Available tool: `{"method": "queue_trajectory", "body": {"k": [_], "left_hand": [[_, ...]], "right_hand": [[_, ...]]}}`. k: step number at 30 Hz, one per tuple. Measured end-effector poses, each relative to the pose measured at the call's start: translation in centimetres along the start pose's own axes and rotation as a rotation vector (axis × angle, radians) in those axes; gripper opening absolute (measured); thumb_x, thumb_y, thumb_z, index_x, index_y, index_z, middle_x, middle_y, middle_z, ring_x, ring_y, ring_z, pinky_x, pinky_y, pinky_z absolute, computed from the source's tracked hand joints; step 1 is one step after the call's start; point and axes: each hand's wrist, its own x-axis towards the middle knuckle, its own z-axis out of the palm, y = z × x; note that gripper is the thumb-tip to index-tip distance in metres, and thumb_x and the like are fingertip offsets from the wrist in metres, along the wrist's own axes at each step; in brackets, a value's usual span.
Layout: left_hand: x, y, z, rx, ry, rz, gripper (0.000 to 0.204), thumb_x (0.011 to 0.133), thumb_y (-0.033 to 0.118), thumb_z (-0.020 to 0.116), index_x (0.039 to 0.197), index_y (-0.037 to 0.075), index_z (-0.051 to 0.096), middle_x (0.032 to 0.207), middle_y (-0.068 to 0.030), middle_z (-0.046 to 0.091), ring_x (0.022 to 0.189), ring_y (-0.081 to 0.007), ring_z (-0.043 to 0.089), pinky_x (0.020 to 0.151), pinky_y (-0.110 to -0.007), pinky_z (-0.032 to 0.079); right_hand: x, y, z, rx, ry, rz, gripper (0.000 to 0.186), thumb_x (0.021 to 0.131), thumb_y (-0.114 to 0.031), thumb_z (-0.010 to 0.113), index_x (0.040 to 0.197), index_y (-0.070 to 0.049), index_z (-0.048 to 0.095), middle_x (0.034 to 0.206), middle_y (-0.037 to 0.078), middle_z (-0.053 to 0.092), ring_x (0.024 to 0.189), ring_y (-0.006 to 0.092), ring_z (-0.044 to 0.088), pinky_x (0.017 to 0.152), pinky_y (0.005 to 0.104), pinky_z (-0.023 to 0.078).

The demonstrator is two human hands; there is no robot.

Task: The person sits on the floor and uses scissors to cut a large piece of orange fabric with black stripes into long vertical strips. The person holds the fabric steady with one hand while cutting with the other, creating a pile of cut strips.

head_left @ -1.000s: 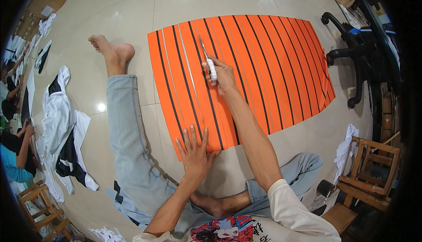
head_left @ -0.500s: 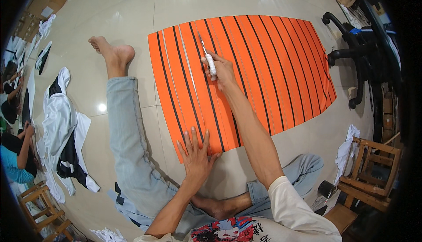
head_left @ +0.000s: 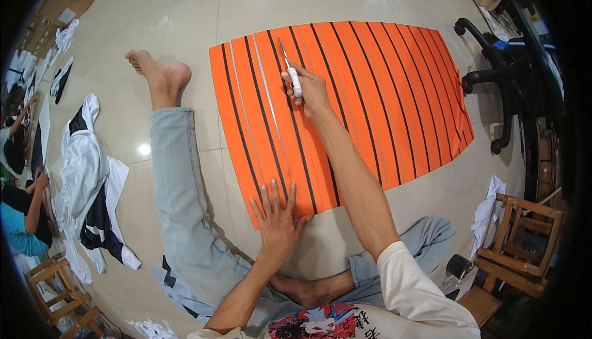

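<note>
Wide fisheye view from the wearer's head, facing down, near left hand (head_left: 278,224) and right hand (head_left: 313,92), floor (head_left: 166,12) beyond

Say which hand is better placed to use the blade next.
Probably the right hand: it grips the bladed tool over the striped orange sheet; the left hand lies spread at the sheet's near edge.

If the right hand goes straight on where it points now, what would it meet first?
The right hand, with its white-handled blade leading, would likely meet more orange striped sheet, then the tiled floor beyond; blade height is unclear.
</note>
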Motion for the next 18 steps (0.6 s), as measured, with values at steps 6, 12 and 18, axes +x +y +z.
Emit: {"method": "queue_trajectory", "body": {"k": [6, 12, 18], "left_hand": [[0.2, 0.1, 0.4, -0.023, 0.006, 0.013, 0.098, 0.088, 0.060, 0.068, 0.163, 0.017, 0.023, 0.168, -0.0252, -0.002, 0.155, -0.0454, -0.007, 0.117, -0.073, 0.000], [0.1, 0.0, 0.1, 0.006, -0.002, -0.005, 0.094, 0.089, 0.062, 0.065, 0.163, 0.019, 0.026, 0.168, -0.0255, 0.003, 0.155, -0.0456, -0.003, 0.117, -0.073, 0.002], [0.4, 0.2, 0.5, -0.013, 0.002, 0.018, 0.099, 0.087, 0.061, 0.068, 0.163, 0.018, 0.022, 0.168, -0.0257, -0.001, 0.155, -0.0459, -0.007, 0.115, -0.075, 0.002]], "right_hand": [[0.5, -0.2, -0.5, 0.028, 0.021, 0.029, 0.056, 0.088, -0.009, 0.076, 0.140, 0.000, 0.058, 0.067, 0.002, 0.064, 0.047, 0.0047, 0.055, 0.034, 0.0189, 0.035], [1.1, -0.2, 0.4, 0.000, 0.003, 0.005, 0.057, 0.087, -0.009, 0.077, 0.140, -0.001, 0.058, 0.068, 0.002, 0.064, 0.048, 0.0046, 0.055, 0.035, 0.0197, 0.035], [1.8, 0.0, 0.0, -0.005, 0.016, -0.023, 0.056, 0.088, -0.009, 0.076, 0.140, -0.001, 0.058, 0.068, 0.003, 0.064, 0.049, 0.0054, 0.056, 0.036, 0.0209, 0.036]]}}
